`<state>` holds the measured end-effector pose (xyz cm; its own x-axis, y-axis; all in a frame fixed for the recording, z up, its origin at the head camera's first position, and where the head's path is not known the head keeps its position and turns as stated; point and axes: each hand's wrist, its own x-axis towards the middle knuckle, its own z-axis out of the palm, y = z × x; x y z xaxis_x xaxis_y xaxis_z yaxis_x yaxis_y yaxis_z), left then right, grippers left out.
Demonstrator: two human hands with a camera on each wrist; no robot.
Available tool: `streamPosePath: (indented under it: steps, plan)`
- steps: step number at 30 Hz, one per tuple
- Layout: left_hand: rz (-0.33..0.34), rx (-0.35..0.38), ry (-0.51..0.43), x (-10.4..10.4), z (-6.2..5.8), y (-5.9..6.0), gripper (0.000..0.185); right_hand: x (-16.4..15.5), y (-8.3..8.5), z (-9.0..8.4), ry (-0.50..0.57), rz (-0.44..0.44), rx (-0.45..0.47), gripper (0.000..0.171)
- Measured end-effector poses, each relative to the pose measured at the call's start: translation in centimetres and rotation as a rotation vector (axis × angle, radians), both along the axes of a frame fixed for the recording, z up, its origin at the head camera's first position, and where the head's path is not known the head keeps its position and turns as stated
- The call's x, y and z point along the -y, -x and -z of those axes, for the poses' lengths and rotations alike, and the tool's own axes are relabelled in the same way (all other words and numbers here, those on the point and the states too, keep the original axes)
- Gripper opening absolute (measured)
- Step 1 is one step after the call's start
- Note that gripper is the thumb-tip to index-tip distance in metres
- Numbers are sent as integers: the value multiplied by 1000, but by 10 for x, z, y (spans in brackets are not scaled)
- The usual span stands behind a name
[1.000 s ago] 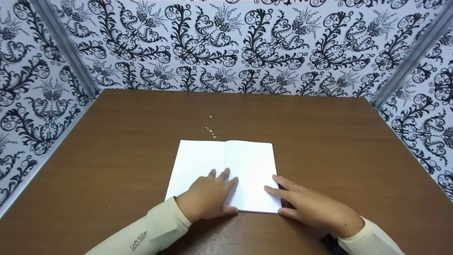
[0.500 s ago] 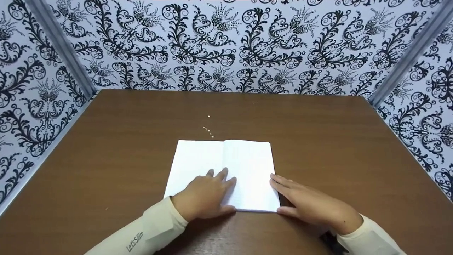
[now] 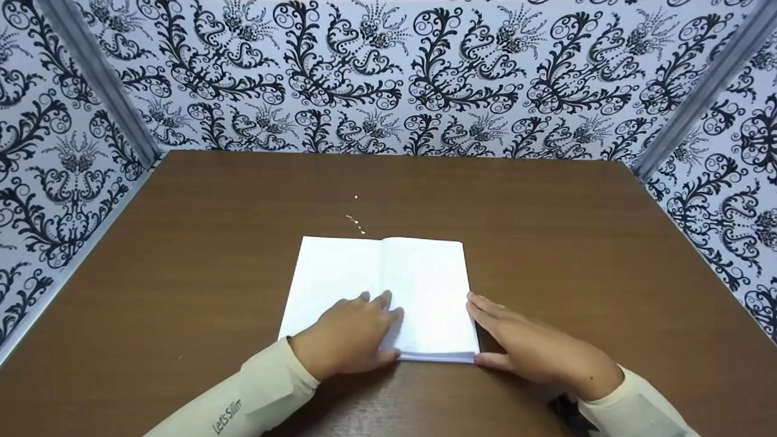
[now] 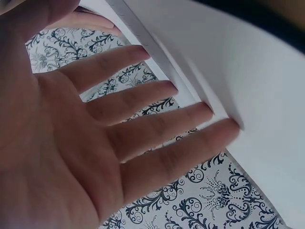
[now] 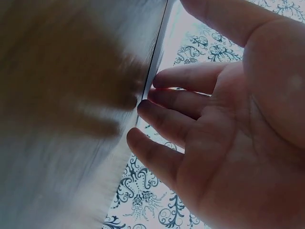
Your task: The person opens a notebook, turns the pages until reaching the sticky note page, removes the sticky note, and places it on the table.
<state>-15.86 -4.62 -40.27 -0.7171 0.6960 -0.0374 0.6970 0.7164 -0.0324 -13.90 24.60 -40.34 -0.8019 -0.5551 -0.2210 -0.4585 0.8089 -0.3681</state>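
A notebook (image 3: 434,273) with white pages lies spread flat on the table in the head view. Across its lower middle rests my left hand (image 3: 346,337), fingers spread near the fold and thumb at the near edge. The left wrist view has those fingers (image 4: 162,121) nearly straight, tips against the white paper (image 4: 267,119). My right hand (image 3: 540,352) touches the right side of the notebook, fingers together along the edge and thumb at the near corner. In the right wrist view its fingertips (image 5: 145,107) meet the notebook's thin edge (image 5: 159,52).
The brown wooden table (image 3: 182,255) extends around the notebook. Small pale specks (image 3: 357,223) lie just beyond it. Patterned walls (image 3: 388,79) enclose the back and both sides. Something dark (image 3: 570,413) shows beneath my right wrist.
My right fingers have closed together and shifted from the page onto its right edge. The near edge of the right pages now shows more thickness. My left hand stays on the notebook.
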Motion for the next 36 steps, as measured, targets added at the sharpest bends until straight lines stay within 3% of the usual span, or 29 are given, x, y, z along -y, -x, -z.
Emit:
streamPosePath:
  steps: [4,10,23,30,36]
  plan:
    - [51,-67,-37,1,0,-1,46,0,1,0,1,-3,-17,83]
    - [87,-107,-100,1,0,-5,25,0,-3,3,-1,-11,-65,82]
    - [79,-212,-124,-2,1,-5,24,1,-5,1,-5,-83,-127,70]
    - [78,-254,-111,-6,0,-1,24,2,-5,2,12,-77,-90,68]
    - [103,-309,-162,-9,-1,1,20,2,-6,2,19,-71,-89,68]
